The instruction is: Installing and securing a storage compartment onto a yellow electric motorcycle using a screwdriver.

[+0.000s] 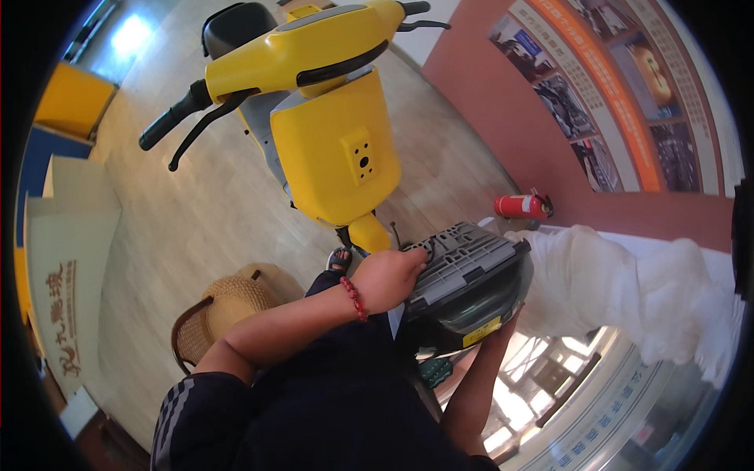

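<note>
A black plastic case (452,310), perhaps a scooter top box, has a grey ribbed face up and a yellow sticker on its side. My left hand (393,275), with a red bead bracelet at the wrist, grips its upper left part with fingers curled. My right hand (509,318) holds the case from below at the right, its fingers mostly hidden behind it. Beyond the case stands a yellow scooter (334,141), its front panel showing several mounting holes.
A wicker chair (224,310) is at lower left, near a pale counter (75,228). At right are a display board (487,118), a red fire extinguisher (518,206), and crumpled white translucent material (597,282) on a glass-topped surface (550,424).
</note>
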A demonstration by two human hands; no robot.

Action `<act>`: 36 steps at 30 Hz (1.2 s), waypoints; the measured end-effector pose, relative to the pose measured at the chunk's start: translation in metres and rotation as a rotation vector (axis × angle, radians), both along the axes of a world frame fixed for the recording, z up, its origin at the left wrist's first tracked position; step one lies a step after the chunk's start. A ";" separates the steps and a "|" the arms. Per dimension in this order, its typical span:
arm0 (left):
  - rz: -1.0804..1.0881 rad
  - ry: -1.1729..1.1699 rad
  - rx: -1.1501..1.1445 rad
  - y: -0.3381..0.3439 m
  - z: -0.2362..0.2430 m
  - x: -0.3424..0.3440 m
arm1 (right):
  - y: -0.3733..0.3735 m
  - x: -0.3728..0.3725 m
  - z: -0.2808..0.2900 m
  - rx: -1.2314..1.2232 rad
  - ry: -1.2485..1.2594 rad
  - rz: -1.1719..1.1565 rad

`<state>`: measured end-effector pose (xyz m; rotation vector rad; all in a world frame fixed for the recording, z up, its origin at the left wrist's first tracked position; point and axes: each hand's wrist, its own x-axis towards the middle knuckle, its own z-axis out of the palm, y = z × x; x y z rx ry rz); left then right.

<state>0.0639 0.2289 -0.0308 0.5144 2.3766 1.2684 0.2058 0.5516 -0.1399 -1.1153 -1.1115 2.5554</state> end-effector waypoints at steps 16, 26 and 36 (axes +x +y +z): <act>0.398 0.050 -0.074 0.063 0.013 -0.047 | 0.084 -0.180 -0.040 -0.103 -0.085 0.401; 0.649 -0.065 0.175 0.067 -0.020 -0.043 | 0.086 -0.219 -0.046 -0.129 -0.121 0.479; 0.662 -0.053 0.185 0.055 -0.027 -0.051 | 0.087 -0.230 -0.060 -0.173 -0.080 0.503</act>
